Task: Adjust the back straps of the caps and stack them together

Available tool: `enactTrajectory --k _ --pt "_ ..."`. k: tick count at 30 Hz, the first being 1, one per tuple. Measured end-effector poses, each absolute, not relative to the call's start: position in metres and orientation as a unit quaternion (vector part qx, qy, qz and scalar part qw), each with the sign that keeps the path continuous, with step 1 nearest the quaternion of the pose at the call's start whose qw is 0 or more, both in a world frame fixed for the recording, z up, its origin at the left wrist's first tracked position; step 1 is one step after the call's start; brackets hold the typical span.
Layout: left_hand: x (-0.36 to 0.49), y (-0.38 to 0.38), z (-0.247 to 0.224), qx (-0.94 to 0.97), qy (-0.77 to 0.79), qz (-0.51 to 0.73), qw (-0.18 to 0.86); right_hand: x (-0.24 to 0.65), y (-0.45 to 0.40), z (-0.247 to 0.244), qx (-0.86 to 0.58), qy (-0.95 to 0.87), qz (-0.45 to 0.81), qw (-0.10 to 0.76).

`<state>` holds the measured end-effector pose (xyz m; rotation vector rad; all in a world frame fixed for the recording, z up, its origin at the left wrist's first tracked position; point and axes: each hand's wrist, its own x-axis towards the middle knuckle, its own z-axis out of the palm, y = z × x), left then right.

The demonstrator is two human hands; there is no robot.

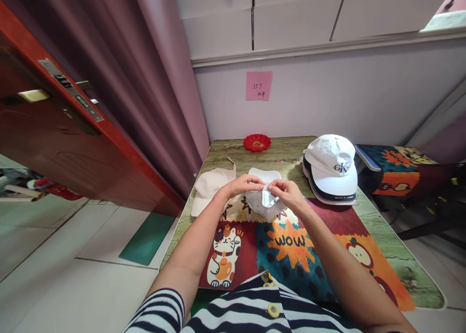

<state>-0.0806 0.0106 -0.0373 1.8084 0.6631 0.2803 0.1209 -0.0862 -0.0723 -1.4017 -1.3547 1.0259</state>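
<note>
A white cap (265,206) lies on the patterned mat in front of me, its brim pointing toward the wall. My left hand (244,185) pinches the cap's strap from the left, and my right hand (287,193) pinches the same strap from the right, with the fingertips close together. Left of my hands rests a cream cap (211,190) with a loose strap sticking up. On the right stands a stack of caps, topped by a white cap (333,160) with black letters.
A red scalloped dish (257,142) sits at the back of the wood-patterned table (225,151). A pink note (258,86) is stuck on the wall. A red door (91,143) and purple curtain (145,80) are on the left.
</note>
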Motion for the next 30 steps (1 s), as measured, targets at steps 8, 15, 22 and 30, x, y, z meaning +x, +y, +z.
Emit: enactTrajectory --k 8,15,22,30 --pt "-0.078 0.002 -0.030 0.728 0.339 0.184 0.567 0.124 -0.082 -0.061 -0.551 -0.562 0.407 0.464" --pt "-0.084 -0.011 -0.031 0.714 0.335 0.171 0.591 0.124 -0.080 -0.057 -0.548 -0.565 0.416 0.455" --pt "-0.090 -0.001 -0.036 0.690 0.323 0.186 0.620 0.133 -0.089 -0.047 -0.545 -0.539 0.456 0.452" --pt "-0.094 0.010 -0.034 0.692 0.307 0.151 0.636 0.158 -0.092 -0.049 -0.507 -0.562 0.531 0.381"
